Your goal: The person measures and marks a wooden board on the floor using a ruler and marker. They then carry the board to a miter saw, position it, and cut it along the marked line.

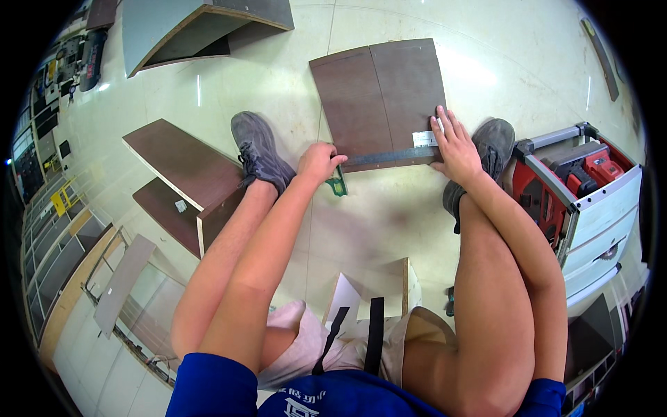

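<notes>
A dark brown board (pixel 382 90) lies flat on the floor between my feet, a thin dark line running across it from far edge to near. Along its near edge rests the metal blade of a square (pixel 389 156) with a green handle (pixel 337 183) at the board's left corner. My left hand (pixel 319 163) is closed on the handle end, thumb and fingers pinching it. Flat on the board's right edge lies my right hand (pixel 457 147), fingers stretched out, beside a white label (pixel 424 139) and the blade's right end.
Joined brown panels (pixel 184 163) stand left of my left shoe (pixel 260 149). A red and grey table saw (pixel 577 187) is at the right, close to my right shoe (pixel 495 142). A grey panel assembly (pixel 201 31) sits at the far left. Pale panels (pixel 411 285) stand between my legs.
</notes>
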Tool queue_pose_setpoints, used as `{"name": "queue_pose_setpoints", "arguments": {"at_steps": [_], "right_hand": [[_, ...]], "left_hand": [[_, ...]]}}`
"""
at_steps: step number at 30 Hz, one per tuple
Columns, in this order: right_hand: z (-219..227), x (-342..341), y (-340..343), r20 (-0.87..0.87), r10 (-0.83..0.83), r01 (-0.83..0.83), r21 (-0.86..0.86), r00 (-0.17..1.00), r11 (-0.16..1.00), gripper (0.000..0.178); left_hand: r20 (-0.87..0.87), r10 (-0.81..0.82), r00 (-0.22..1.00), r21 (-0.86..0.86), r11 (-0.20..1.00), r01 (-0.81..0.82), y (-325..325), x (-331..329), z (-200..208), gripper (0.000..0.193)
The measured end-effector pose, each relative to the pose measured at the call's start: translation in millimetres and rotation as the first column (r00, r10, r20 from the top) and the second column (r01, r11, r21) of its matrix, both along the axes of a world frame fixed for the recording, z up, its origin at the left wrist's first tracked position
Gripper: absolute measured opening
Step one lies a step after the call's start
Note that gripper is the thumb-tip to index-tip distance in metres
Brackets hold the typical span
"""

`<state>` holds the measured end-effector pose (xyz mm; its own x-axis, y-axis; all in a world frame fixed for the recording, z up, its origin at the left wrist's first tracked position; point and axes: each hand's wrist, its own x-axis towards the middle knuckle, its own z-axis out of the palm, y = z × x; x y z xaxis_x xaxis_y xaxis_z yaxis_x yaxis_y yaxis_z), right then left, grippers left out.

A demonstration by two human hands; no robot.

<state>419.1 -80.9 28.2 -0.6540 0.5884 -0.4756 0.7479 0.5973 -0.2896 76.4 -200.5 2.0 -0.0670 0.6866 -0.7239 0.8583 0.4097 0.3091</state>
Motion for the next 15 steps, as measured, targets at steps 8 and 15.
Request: {"name": "queue_pose_setpoints", "arguments": {"at_steps": [8, 15], "right_hand": [[-1.7, -0.5, -1.0, 0.005, 0.004, -0.004, 0.006, 1.0, 1.0, 0.108], [-0.8, -1.0, -0.5, 0.01, 0.002, -0.003, 0.013, 1.0, 1.0, 0.107]], "left_hand": [[0.003, -0.002, 1.0, 0.05, 0.999, 0.001, -0.4, 0.2, 0.1, 0.039], [-0.013, -0.038, 0.999, 0.039, 0.999, 0.038, 2.5, 1.5, 2.0, 0.039]]}}
